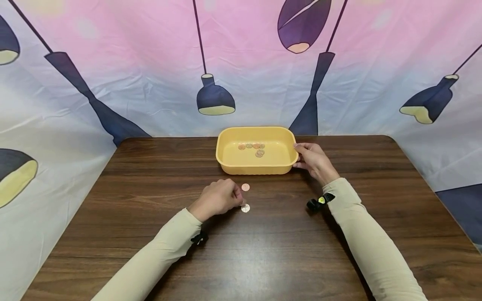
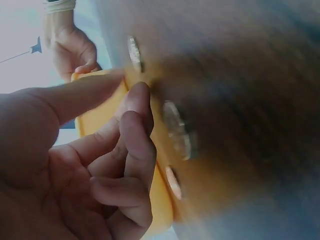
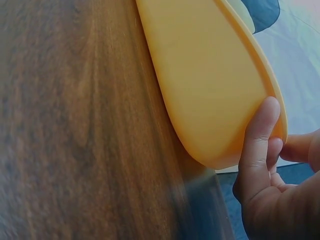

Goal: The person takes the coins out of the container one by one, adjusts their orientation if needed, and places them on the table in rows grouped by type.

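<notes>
In the head view my left hand (image 1: 220, 198) is low over the table, fingers bent, beside a silver coin (image 1: 245, 207) and a copper-coloured coin (image 1: 245, 187). The left wrist view has the thumb and index fingertips slightly apart, with no coin visible between them. Under that hand lie a blurred silver coin (image 2: 177, 130), perhaps overlapping another, a copper coin (image 2: 172, 182) and a further coin (image 2: 135, 52). My right hand (image 1: 314, 161) grips the right end of a yellow plastic tub (image 1: 257, 170) at its rim. Several coins (image 1: 260, 153) lie in the tub.
The brown wooden table (image 1: 150, 200) carries the tub near its far edge. Behind hangs a cloth backdrop (image 1: 150, 92) printed with lamps. Each wrist wears a black strap, the right one (image 1: 320, 202) with a yellow-green spot.
</notes>
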Demonstrator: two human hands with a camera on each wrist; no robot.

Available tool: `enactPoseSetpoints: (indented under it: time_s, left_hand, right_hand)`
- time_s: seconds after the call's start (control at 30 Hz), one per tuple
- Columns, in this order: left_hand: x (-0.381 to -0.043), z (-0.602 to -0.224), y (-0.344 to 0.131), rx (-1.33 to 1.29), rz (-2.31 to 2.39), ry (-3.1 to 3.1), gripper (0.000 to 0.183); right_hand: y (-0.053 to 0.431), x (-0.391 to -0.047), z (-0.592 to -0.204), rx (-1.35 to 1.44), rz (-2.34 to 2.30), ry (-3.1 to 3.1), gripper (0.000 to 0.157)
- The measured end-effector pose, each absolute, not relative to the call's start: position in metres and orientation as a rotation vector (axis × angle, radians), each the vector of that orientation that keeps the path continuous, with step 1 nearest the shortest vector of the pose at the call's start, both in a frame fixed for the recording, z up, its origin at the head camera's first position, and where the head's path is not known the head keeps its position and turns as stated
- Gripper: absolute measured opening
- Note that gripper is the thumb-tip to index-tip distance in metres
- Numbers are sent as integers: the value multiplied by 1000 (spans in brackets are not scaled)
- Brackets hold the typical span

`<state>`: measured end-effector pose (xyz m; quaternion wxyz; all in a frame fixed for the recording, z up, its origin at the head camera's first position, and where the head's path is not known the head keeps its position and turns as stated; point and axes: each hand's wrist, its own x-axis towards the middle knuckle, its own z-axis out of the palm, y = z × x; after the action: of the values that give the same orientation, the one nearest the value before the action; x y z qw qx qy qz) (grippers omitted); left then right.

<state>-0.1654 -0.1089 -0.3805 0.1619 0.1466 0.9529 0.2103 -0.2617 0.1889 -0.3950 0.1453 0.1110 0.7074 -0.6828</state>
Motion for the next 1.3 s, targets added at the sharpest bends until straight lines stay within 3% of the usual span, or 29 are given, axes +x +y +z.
enactPoseSetpoints:
  time_s: [0.27, 0.53, 0.9, 1.13, 1.3]
  left_hand:
    - [-172, -349, -114, 496, 808, 2745, 23]
    - [-220, -325, -110, 473, 972, 2825, 20]
    - [-297, -349, -91, 391, 814, 2792, 40]
    - [-314, -368, -80, 326, 771, 2804, 18]
    - [-314, -381, -70, 315, 684, 2862, 25]
  right_hand:
    - [190, -262, -397, 312, -1960, 2044, 50]
    - [190, -263, -398, 279, -1968, 2029, 50]
    - [191, -263, -399, 296, -1972, 2022, 50]
    - [192, -263, -399, 304, -1967, 2021, 52]
    - [193, -262, -398, 302, -1966, 2021, 50]
